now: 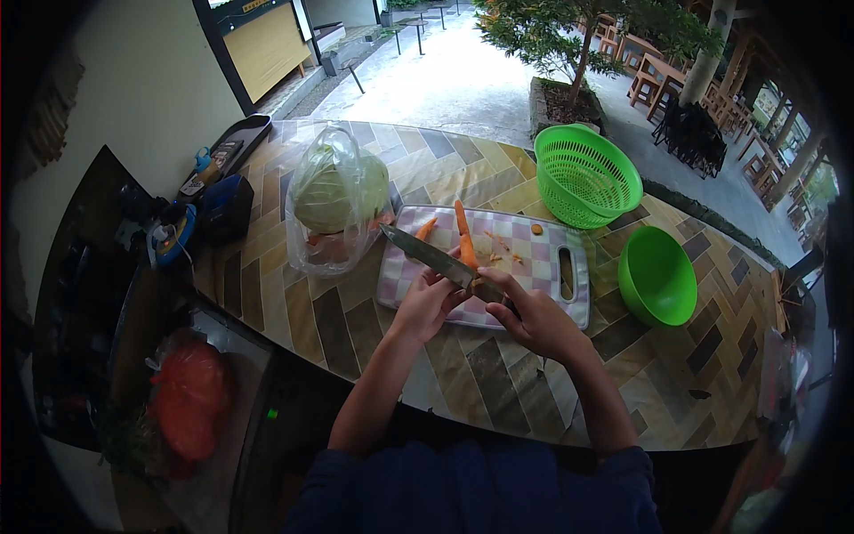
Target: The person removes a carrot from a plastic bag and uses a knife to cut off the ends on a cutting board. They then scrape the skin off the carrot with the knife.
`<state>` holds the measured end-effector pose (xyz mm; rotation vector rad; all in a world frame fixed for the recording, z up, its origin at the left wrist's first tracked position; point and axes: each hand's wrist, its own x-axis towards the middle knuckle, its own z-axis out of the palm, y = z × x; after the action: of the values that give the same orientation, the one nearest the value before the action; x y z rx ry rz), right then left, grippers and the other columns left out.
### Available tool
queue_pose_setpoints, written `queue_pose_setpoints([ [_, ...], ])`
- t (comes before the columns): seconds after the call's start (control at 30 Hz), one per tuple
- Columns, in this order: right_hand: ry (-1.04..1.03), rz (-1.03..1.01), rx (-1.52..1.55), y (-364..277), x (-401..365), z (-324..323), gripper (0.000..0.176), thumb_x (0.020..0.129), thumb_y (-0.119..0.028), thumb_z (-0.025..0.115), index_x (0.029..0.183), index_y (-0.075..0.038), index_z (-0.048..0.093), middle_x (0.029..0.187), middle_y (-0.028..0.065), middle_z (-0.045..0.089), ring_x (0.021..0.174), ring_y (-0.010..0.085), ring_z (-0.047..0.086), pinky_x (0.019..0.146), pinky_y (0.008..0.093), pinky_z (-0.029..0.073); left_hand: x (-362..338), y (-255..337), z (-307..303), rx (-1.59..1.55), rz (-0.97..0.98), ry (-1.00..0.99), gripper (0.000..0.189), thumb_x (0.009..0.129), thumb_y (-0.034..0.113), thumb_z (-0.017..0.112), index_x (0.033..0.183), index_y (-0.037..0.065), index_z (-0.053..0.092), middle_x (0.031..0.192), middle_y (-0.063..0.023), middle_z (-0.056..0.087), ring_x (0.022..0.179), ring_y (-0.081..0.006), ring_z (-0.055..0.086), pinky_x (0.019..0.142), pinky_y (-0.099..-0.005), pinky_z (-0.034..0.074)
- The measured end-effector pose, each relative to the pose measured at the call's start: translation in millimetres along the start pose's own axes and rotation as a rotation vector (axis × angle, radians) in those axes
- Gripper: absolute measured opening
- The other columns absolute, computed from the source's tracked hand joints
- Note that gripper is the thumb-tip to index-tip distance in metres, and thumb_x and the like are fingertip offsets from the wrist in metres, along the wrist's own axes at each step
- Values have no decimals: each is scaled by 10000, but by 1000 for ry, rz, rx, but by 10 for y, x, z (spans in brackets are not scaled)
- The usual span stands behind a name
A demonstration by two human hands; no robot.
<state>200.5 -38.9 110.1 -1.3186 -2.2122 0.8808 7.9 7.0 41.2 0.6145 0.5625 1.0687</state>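
Note:
My right hand point(534, 322) is closed round the handle of a broad kitchen knife point(427, 254). The blade points up and left, slanting across the lower part of a long carrot point(464, 233). Close against the blade's lower side, my left hand point(427, 305) has its fingers bent together; what they grip is hidden. Beneath both hands is a pink-and-white checked cutting board point(534, 294). A shorter carrot piece point(426, 229), a round carrot slice point(536, 229) and several thin orange scraps point(498, 258) lie on it.
Left of the board stands a cabbage point(342, 191) in a clear plastic bag point(311, 254). A green colander point(587, 173) and a green bowl point(656, 276) are on the right. A red bag point(191, 396) sits lower left. The tiled table point(498, 383) has a curved edge.

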Motion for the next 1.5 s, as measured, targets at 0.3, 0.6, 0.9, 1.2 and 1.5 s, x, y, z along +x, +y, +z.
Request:
queue_pose_setpoints([
  [0.3,30,-67,65,45,-3,25,508,926,-265,510,1375,-198,283,740,167,611,679,335,614,636,386,448,-36,18,31,45,3,6,439,888,55,557,1310,53,437,1118,-73,588,958,-153,611,793,-267,524],
  [0.6,23,-48,6,48,-16,41,496,923,-257,517,1361,-187,294,633,137,553,572,316,570,572,390,420,-45,-9,-17,27,-37,-22,419,891,70,558,1298,52,458,1094,-58,602,935,-131,613,776,-247,520],
  [0.9,56,-71,22,119,4,83,503,921,-265,519,1362,-193,288,650,142,562,584,332,570,589,402,427,-28,-15,-32,59,-18,-42,447,896,53,537,1328,61,423,1094,-51,599,918,-117,612,770,-238,521],
  [1.2,-5,-42,-33,62,-28,24,514,920,-249,523,1370,-198,279,628,133,545,574,331,566,569,408,418,-62,41,-27,48,-89,-52,437,900,43,522,1327,74,438,1126,-58,593,915,-112,609,759,-236,516],
  [1.5,62,-73,-136,125,-8,101,487,915,-273,527,1336,-184,300,609,131,541,558,347,564,538,421,405,-56,-9,-24,18,-88,-62,436,899,43,524,1325,61,433,1107,-50,595,909,-113,605,754,-238,511],
])
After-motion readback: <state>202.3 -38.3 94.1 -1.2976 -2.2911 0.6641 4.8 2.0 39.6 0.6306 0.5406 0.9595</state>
